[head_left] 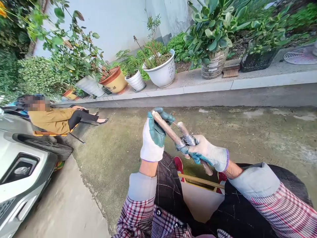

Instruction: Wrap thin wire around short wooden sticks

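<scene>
Head camera view: a concrete ground (123, 172) spreads in front of the raised ledge (208, 86), and a pale wall (109, 26) rises behind it. Well out in front of the ledge, toward its left end, stands a white car (15, 142), partly cut off by the edge of the view. Between that car and the ledge a person in a mustard-coloured top (52, 120) sits on a chair. Potted plants line the ledge, among them a white planter (159, 74) with dark lettering.

Both of the wearer's hands are gloved and in front of the ledge. The right hand (208, 152) is closed around the lower parts of two wooden sticks, gripping near their bound sections. The left hand (153, 135) is half-curled at the upper end of the first stick (167, 128) (how firmly it grips, I cannot tell). The second stick (183, 127) lies beside the first, also in front of the ledge.

Smallest of all is the metal wire: one coil (180, 144) wraps the first stick and another coil (190, 139) the second. The winding looks well along, in my judgement, since both sticks carry tight turns; a loose strand (174, 123) arcs between the left hand and the coils, so that length seems left unwound, and whether the ends are fastened is hidden by the fingers
</scene>
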Demonstrator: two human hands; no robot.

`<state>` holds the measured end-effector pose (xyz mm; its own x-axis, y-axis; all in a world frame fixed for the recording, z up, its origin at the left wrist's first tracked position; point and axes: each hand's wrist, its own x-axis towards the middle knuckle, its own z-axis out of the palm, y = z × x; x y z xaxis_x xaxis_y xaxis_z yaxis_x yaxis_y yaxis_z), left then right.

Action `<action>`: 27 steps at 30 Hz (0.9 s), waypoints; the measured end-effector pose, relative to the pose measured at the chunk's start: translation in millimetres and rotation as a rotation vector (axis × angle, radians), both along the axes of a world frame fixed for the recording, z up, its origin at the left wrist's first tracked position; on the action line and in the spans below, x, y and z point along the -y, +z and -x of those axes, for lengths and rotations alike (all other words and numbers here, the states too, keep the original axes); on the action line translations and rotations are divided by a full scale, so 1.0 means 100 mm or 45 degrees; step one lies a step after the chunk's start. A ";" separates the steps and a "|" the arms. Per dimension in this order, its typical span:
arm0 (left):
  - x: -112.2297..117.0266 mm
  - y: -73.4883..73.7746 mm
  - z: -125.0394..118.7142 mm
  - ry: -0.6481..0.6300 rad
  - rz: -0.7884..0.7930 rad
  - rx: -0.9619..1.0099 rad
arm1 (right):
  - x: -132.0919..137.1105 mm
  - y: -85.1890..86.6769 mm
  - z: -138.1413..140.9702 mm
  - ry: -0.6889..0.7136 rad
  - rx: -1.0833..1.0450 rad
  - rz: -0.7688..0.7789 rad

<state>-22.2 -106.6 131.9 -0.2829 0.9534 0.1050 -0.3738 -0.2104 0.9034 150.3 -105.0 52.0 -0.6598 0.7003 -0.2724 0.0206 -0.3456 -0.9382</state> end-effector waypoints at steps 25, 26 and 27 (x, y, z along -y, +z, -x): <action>0.24 -0.43 -0.24 0.290 0.184 -0.254 | 0.10 -0.08 0.09 -0.337 0.051 -0.169; 0.30 -0.50 -0.27 0.300 0.233 -0.251 | 0.11 -0.09 0.08 -0.334 0.058 -0.167; 0.36 -0.58 -0.29 0.283 0.278 -0.233 | 0.12 -0.10 0.08 -0.326 0.069 -0.159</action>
<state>7.0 -142.9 74.1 -0.4813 0.8762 -0.0264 -0.1682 -0.0628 0.9838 142.5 -116.6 42.4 -0.4437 0.8726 -0.2040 -0.0010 -0.2281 -0.9736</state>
